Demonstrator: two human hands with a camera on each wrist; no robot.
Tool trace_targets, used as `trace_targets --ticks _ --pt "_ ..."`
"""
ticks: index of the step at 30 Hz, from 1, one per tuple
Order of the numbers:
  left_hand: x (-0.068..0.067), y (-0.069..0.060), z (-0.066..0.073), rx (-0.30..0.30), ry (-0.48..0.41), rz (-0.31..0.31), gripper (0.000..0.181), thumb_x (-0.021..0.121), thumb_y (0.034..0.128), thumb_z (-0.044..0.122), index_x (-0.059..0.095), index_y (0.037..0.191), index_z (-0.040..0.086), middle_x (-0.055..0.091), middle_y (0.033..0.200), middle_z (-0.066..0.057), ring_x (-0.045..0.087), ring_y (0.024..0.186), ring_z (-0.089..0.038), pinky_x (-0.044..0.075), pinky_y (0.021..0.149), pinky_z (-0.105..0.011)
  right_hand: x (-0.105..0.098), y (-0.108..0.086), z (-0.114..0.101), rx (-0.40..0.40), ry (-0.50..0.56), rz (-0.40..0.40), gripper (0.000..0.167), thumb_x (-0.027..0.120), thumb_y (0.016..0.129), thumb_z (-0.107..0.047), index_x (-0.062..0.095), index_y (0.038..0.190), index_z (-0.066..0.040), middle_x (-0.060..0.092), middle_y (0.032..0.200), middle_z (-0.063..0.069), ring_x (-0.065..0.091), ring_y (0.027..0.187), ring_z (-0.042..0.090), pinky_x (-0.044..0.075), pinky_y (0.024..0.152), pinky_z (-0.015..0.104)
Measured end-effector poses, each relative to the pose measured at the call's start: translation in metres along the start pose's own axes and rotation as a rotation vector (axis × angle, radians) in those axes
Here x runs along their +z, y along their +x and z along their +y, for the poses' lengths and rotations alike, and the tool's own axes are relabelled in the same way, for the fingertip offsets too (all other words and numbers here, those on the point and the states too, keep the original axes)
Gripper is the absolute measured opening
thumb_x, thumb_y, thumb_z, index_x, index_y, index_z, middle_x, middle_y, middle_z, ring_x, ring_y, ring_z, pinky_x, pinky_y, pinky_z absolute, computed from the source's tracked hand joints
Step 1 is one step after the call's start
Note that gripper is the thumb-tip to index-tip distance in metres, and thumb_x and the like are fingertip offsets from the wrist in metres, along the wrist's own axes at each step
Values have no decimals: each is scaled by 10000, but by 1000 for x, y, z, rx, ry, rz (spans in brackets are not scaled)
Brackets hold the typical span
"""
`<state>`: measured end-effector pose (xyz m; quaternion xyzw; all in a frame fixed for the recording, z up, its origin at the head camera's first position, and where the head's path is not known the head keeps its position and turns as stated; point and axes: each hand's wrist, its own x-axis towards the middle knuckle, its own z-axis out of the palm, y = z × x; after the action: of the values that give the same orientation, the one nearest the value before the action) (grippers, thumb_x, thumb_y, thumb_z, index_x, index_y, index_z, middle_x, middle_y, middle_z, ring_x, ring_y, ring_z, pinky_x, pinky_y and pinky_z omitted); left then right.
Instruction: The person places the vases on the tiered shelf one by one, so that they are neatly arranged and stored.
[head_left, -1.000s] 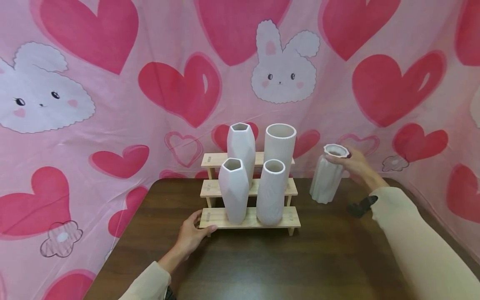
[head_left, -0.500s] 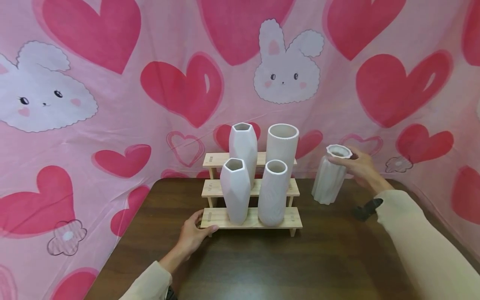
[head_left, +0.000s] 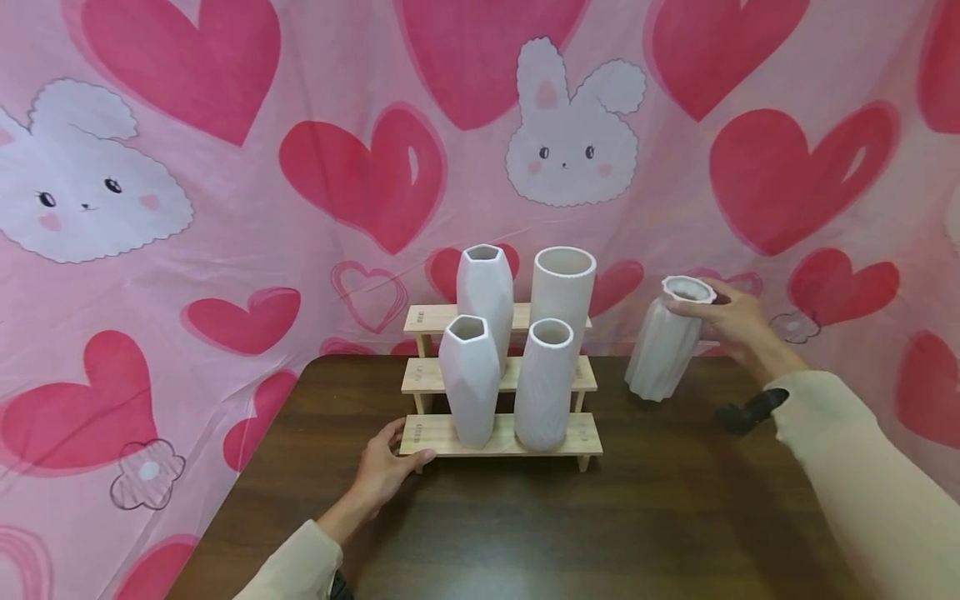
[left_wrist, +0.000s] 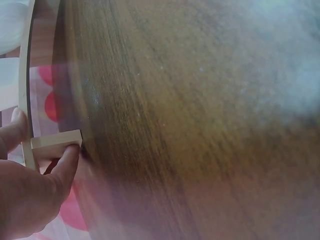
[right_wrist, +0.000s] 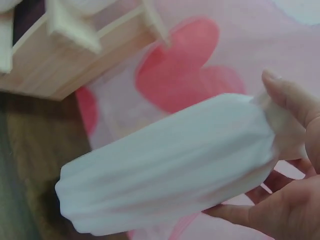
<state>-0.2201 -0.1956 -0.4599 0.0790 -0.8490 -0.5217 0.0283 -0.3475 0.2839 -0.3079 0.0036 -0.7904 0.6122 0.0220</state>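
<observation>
My right hand [head_left: 738,325] grips a white fluted vase [head_left: 663,350] around its neck, right of the stand. The vase leans, mouth to the right; whether its base touches the table cannot be told. In the right wrist view its ribbed body [right_wrist: 170,160] slants across, with thumb and fingers around the neck. My left hand [head_left: 384,468] holds the front left corner of a three-step wooden stand [head_left: 433,437]. In the left wrist view a finger presses the stand's short leg [left_wrist: 57,142], and the thumb lies against the board.
Two white vases, one faceted [head_left: 471,383] and one rounded [head_left: 543,387], stand on the lowest step. Behind them rise another faceted vase [head_left: 483,287] and a tall cylindrical vase [head_left: 562,292]. The dark wooden table [head_left: 525,525] meets a pink heart-patterned cloth [head_left: 360,275] at the back.
The fluted vase, gripped by my right hand, has shifted slightly up and to the right and leans a bit more. My left hand stays on the stand's corner.
</observation>
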Motion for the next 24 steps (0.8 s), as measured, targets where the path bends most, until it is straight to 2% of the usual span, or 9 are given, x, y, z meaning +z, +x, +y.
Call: trace_targets --ticks 3,8,12,16,19,24 --pt "0 1 -1 4 -1 3 779 803 785 263 419 1409 -1 564 1286 -239 574 1077 -282 500 864 -399 -2 -3 -15 -17 -5 7 726 765 823 -344 422 1435 -153 597 941 -189 609 801 31 544 687 276" --pt "1 0 -1 17 -7 7 773 803 787 253 420 1408 -3 561 1290 -242 574 1097 -296 501 867 -404 -7 -10 -39 -10 85 -14 627 761 837 -265 477 1391 -193 621 953 -161 613 809 60 551 663 294" --pt "3 0 -1 24 -22 -3 772 802 787 236 416 1410 -6 575 1274 -227 593 1058 -272 516 810 -356 -13 -14 -58 27 -39 -36 734 715 851 -404 362 1479 -264 507 1138 -131 527 983 114 542 711 273" --pt "4 0 0 27 -31 -2 779 806 781 249 419 1409 -4 576 1275 -223 593 1053 -265 516 808 -342 -18 -14 -77 37 -86 -49 783 696 850 -449 302 1511 -305 430 1249 -95 436 1097 191 541 736 280" --pt "3 1 0 29 -37 6 782 811 778 240 419 1407 -9 579 1266 -229 595 1047 -275 517 803 -342 -19 -13 -92 33 -40 -45 761 723 840 -405 342 1493 -317 427 1270 -86 422 1109 204 548 704 292" --pt "1 2 -2 14 -33 11 785 816 775 223 416 1409 -9 587 1253 -224 591 1032 -259 514 780 -317 -12 -12 -116 37 105 -34 731 770 812 -325 416 1452 -320 429 1285 -71 423 1102 203 540 651 295"
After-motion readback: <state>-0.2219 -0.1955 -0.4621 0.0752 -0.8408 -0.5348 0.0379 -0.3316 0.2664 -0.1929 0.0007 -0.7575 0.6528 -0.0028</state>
